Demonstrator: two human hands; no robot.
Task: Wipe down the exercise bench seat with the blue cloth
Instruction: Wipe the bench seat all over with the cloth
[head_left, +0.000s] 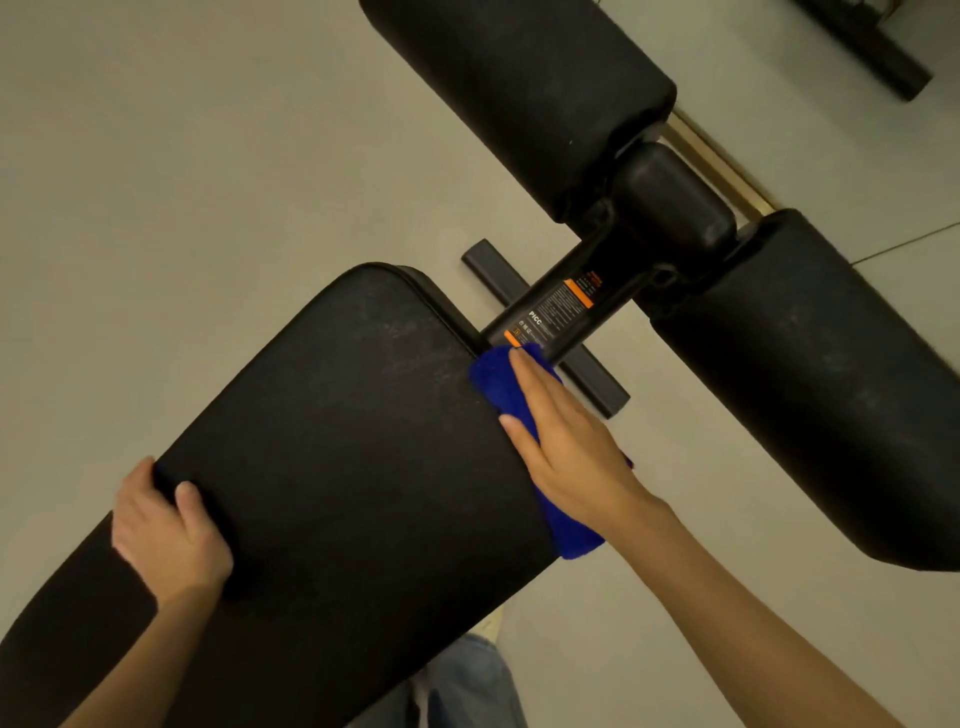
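The black padded bench seat (332, 441) runs from the lower left toward the centre. The blue cloth (493, 379) is draped over its right edge, hanging down to about the seat's underside. My right hand (566, 441) lies flat on the cloth with fingers stretched out, pressing it against that right edge near the far corner. My left hand (166, 530) grips the seat's left edge, thumb on top of the pad and fingers curled around the side.
A black frame post with an orange-and-white label (561, 306) joins the seat to two black foam rollers (524, 88) (810, 379). A dark floor crossbar (592, 379) lies under the post. Pale floor surrounds the bench. Jeans and a shoe (467, 680) show below.
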